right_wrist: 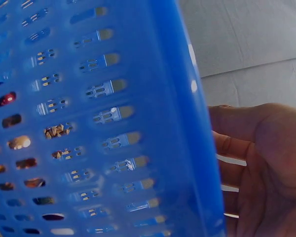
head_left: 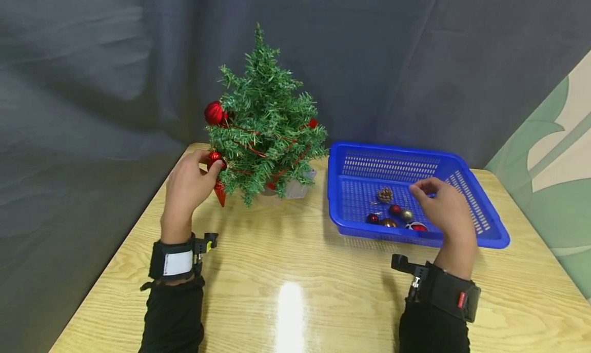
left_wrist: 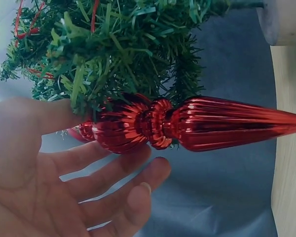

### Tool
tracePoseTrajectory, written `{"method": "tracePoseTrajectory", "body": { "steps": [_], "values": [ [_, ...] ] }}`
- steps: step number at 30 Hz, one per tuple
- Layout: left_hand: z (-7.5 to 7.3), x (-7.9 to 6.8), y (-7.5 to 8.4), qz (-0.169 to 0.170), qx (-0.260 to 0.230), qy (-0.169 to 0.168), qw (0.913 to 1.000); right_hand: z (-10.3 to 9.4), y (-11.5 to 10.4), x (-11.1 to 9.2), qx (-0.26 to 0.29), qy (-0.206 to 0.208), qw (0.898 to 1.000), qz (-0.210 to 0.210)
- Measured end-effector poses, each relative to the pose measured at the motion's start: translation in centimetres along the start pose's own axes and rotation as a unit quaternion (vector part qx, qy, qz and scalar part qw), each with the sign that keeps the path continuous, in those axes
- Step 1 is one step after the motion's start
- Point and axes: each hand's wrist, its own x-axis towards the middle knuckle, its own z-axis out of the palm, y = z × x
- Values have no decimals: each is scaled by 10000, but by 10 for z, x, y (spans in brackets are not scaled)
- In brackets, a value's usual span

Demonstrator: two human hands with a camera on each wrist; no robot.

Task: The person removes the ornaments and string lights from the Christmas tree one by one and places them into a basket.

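Observation:
A small green Christmas tree (head_left: pixel 268 112), wound with red cord, stands on the wooden table. At its left side my left hand (head_left: pixel 188 181) pinches the upper part of a shiny red drop-shaped ornament (left_wrist: pixel 217 123) between thumb and index finger. The ornament's pointed end hangs down beside the branches, and its very top is hidden by foliage. My right hand (head_left: pixel 440 204) hovers over a blue plastic basket (head_left: pixel 337 189) with its fingers loosely bent. In the right wrist view the basket rim hides those fingertips. Below them lies a small gold ball (head_left: pixel 406 215) with a silvery loop.
The basket also holds a pinecone (head_left: pixel 385 195), a small red ball (head_left: pixel 394 209) and several other baubles. A ribbed red bauble (head_left: pixel 214 113) hangs higher on the tree's left. Dark cloth (head_left: pixel 369 60) closes off the back of the table.

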Motion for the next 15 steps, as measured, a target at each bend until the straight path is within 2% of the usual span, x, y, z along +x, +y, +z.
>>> {"method": "tracePoseTrajectory", "body": {
  "steps": [8, 15],
  "values": [
    [1, -1, 0, -32, -372, 253, 9990, 2, -1, -1, -108, -11, 9999, -9],
    [2, -2, 1, 92, -771, 869, 9932, 3, -5, -1, -100, -12, 9999, 20]
  ]
}}
